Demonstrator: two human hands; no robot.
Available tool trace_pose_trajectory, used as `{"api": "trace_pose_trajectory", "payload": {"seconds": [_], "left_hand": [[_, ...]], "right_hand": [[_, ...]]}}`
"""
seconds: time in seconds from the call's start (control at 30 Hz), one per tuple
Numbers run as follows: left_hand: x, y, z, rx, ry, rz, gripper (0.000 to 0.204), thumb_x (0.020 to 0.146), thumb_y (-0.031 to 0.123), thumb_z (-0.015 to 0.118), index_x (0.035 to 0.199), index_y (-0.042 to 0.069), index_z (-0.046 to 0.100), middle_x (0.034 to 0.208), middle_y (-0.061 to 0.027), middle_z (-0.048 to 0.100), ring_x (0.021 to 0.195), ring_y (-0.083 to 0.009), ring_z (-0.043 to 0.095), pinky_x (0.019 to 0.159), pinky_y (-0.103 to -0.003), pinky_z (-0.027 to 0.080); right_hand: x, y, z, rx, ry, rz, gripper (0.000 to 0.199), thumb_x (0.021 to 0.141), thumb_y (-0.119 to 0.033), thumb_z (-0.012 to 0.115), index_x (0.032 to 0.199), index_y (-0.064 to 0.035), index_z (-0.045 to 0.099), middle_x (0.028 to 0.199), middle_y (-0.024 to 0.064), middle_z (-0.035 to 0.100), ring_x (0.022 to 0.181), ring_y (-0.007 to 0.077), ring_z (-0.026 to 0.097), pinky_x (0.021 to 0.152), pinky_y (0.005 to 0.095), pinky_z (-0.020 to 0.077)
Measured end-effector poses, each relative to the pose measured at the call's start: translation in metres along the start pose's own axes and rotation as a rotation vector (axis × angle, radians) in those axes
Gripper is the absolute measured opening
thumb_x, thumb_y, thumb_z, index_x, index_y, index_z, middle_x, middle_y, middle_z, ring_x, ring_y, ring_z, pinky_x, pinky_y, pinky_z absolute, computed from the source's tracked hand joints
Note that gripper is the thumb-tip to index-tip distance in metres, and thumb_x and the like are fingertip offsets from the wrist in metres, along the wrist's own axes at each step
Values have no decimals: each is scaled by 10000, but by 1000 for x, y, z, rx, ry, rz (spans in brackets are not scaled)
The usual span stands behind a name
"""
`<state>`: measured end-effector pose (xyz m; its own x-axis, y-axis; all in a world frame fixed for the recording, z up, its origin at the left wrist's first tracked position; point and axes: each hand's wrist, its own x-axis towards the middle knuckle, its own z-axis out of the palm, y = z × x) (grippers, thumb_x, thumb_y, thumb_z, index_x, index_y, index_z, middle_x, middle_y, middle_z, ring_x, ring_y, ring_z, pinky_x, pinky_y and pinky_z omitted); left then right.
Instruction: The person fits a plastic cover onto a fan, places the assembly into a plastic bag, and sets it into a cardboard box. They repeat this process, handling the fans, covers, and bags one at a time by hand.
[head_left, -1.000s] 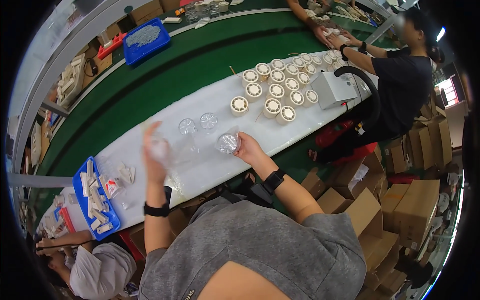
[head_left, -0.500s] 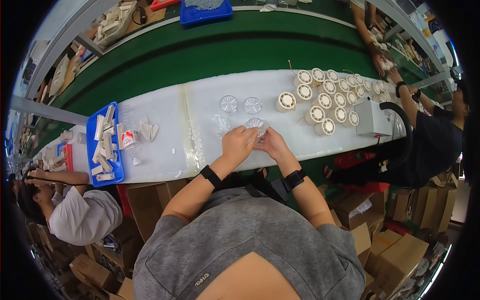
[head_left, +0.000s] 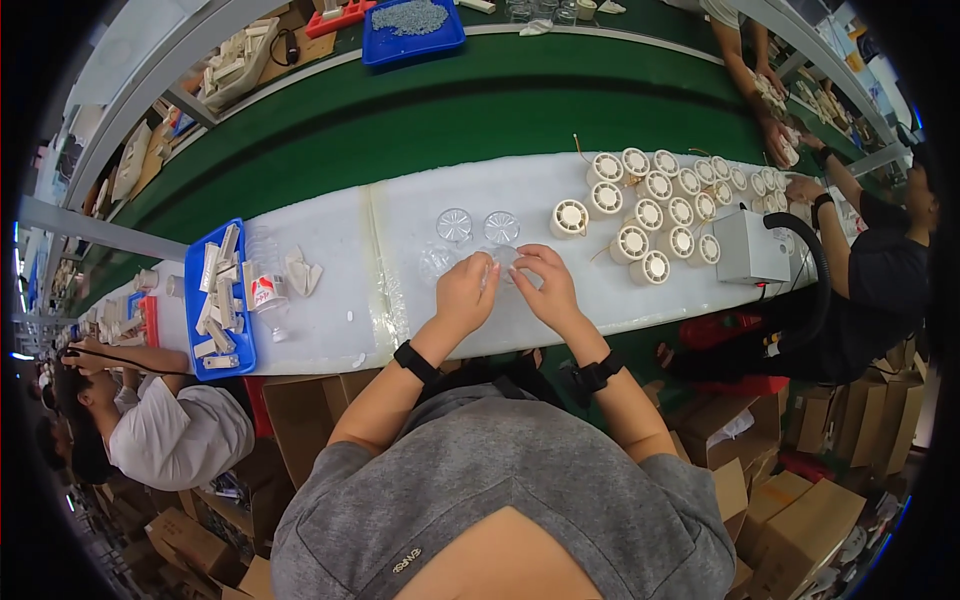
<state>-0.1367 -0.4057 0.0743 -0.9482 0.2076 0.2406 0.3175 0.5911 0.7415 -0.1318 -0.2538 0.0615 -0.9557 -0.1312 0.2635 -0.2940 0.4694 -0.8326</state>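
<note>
My left hand (head_left: 466, 294) is closed, its fingertips pinched at the near side of a clear round plastic piece (head_left: 503, 260). Facing it, my right hand (head_left: 547, 291) curls its thumb and fingers at the other side of this piece. The fingers partly hide it, and its exact shape is hard to make out. Just beyond my hands, two clear ribbed plastic discs or cup bottoms, a left one (head_left: 455, 225) and a right one (head_left: 501, 228), lie side by side. A further clear plastic piece (head_left: 436, 262) rests beside my left hand.
Several white round vented units (head_left: 648, 214) stand at right, near a grey box (head_left: 752, 248) with a black hose. At left are a blue tray (head_left: 249, 352) of white parts and a plastic bottle (head_left: 268, 296). Co-workers flank the table; a green belt (head_left: 560, 110) runs behind.
My hands have drawn slightly apart, with the right hand's fingers now more curled. The view has shifted a little. At far right, a co-worker's hands have moved.
</note>
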Motion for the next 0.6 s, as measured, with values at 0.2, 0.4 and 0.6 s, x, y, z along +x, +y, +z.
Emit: {"api": "trace_pose_trajectory", "payload": {"seconds": [0.2,0.4,0.6], "left_hand": [[0,-4,-5,34,88,183,201,703,147,597,748,30,439,934,-146,511,802,-278,532,659,-309,421],[8,-21,-6,-34,32,275,223,690,133,607,747,42,411,909,-136,526,851,-268,528,744,-298,409],[15,-1,-28,-967,106,-349,139,742,102,515,718,76,380,745,-84,529,725,-186,510,693,-286,414]], "right_hand": [[8,-24,-3,170,1,134,174,721,-69,569,884,-10,572,877,86,572,835,167,538,710,258,430],[14,-14,-11,749,-179,336,172,736,-98,560,877,-1,569,845,121,588,795,165,562,673,231,433],[-9,-11,0,-196,-31,126,474,679,-260,630,1066,-33,475,881,121,543,835,232,524,689,304,432]]}}
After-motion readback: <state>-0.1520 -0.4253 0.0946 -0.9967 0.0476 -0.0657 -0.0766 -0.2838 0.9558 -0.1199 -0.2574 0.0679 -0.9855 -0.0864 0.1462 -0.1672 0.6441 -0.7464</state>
